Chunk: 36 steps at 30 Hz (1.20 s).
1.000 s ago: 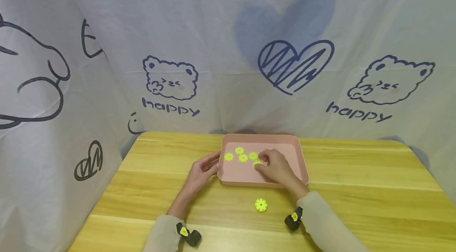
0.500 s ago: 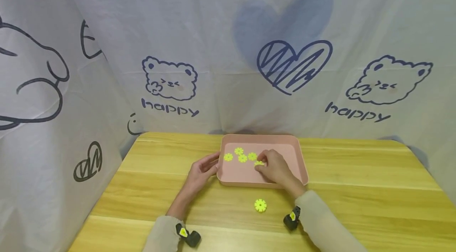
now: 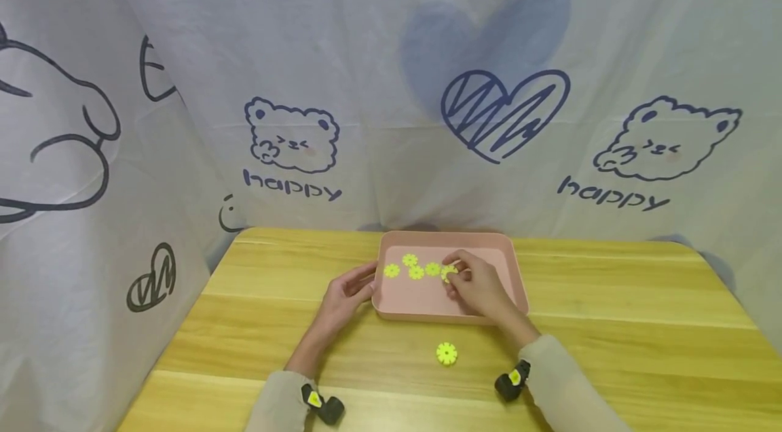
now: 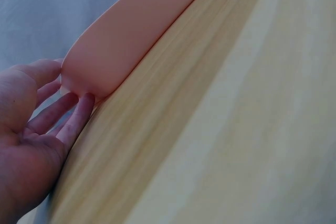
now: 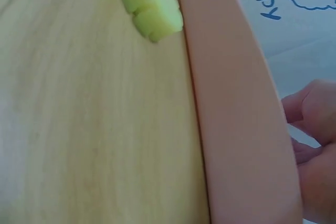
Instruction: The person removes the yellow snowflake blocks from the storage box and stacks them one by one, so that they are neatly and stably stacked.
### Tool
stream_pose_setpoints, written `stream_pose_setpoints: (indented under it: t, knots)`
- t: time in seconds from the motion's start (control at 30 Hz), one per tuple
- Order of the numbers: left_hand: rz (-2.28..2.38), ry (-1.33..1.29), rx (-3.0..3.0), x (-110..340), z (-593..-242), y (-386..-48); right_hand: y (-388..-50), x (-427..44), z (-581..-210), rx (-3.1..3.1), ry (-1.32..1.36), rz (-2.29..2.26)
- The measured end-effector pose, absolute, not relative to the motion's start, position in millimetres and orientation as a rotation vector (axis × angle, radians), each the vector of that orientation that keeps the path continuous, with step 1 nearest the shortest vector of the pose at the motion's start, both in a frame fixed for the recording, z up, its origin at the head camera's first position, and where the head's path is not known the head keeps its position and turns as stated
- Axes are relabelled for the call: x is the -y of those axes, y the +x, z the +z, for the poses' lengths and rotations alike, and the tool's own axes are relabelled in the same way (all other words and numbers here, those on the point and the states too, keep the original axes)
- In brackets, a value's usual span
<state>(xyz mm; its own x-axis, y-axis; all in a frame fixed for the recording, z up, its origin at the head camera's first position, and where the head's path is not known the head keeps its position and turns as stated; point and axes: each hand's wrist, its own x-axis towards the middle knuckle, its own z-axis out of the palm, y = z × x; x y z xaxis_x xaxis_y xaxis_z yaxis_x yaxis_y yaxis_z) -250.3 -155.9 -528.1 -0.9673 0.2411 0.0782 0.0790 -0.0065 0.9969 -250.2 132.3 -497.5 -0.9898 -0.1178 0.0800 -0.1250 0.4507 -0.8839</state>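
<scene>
Several yellow notched discs lie in the left and middle part of a pink tray. My right hand is over the tray, its thumb and index finger at the edges of the rightmost disc, which they appear to pinch. My left hand touches the tray's left end with loosely bent fingers. In the left wrist view the left hand's fingertips rest against the tray's outer corner. The right wrist view shows part of the right hand behind the tray wall, its fingertips partly hidden.
Another yellow disc lies on the wooden table in front of the tray, also visible in the right wrist view. A printed cloth hangs behind the table and at its left side.
The rightmost disc in the tray has shifted slightly right and back, and more of it shows. My right hand and wrist have moved a little right. The left hand has stayed still.
</scene>
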Motion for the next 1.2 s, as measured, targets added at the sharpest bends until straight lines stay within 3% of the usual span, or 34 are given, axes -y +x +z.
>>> stream_pose_setpoints:
  t: [0.33,1.2]
  knots:
    - [2.114,0.359,-2.136,156.2,-528.8,-251.8,-237.5,-142.3,-486.4,2.598,0.205,1.754]
    - [2.119,0.344,-2.129,154.9,-527.7,-251.3,-210.9,-158.1,-477.2,2.481,0.454,1.546]
